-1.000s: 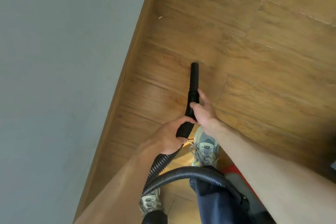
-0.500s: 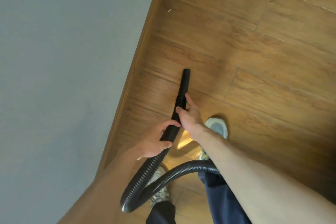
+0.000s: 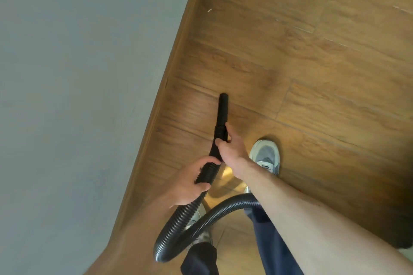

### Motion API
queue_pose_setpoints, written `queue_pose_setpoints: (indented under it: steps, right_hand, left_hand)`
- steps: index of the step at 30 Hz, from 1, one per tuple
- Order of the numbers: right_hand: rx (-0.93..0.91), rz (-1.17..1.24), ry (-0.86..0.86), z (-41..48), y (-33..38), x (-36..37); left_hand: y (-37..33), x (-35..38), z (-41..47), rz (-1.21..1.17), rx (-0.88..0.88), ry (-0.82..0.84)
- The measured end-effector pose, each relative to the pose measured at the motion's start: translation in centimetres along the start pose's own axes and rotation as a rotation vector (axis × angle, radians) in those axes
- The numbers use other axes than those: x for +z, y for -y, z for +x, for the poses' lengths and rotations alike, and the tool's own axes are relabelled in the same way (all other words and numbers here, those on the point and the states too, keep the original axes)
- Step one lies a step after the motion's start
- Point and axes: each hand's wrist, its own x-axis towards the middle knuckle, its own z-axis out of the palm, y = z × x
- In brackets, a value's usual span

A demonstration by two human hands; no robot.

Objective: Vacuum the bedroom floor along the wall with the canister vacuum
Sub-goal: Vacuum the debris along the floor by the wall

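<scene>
I have both hands on the vacuum. My left hand (image 3: 190, 183) wraps its fingers round the ribbed cuff of the hose (image 3: 178, 225), and my right hand (image 3: 230, 149) is curled round the smooth black wand (image 3: 223, 109) just ahead of it, thumb across the collar. The wand points forward and down, its open tip at the wood-look floor (image 3: 290, 62), near the skirting board (image 3: 178, 51) but apart from it. From this height I cannot tell whether the tip touches the floor or floats just over it. The hose loops back beneath my arms, past my shoe (image 3: 266, 154); the canister itself is not in view.

The step in hand, as I judge it, is running the tip along the strip beside the grey wall (image 3: 78, 96). To do it well I would bring the tip over towards the skirting so the mouth rides the corner, hold it low, and travel slowly forward so the white specks (image 3: 209, 10) lying ahead get drawn in. The right hand steers; the left feeds slack so the loop neither tugs the tip off line nor catches my foot
</scene>
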Motion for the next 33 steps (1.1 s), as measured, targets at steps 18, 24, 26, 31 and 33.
queue_pose_setpoints:
  steps: [18, 24, 26, 31, 33]
  right_hand:
    - [-0.002, -0.075, 0.095, 2.9, 6.7, -1.4]
    - [-0.038, -0.169, 0.245, 4.7, 11.7, -0.8]
    - [-0.007, -0.161, 0.232, 5.0, 13.0, -2.3]
    - [0.073, -0.068, 0.135, 5.7, 14.9, -7.8]
    - [0.088, -0.019, 0.083, 6.0, 15.4, -9.9]
  left_hand:
    - [-4.2, -1.1, 2.0, -0.070, 0.048, -0.152]
    - [-6.6, -3.7, 2.4, -0.142, -0.008, -0.221]
    - [-8.6, -3.8, 3.0, -0.125, 0.002, -0.207]
    - [-13.8, -3.5, 4.9, -0.047, 0.043, -0.165]
    - [-15.7, -3.3, 5.7, -0.002, 0.055, -0.141]
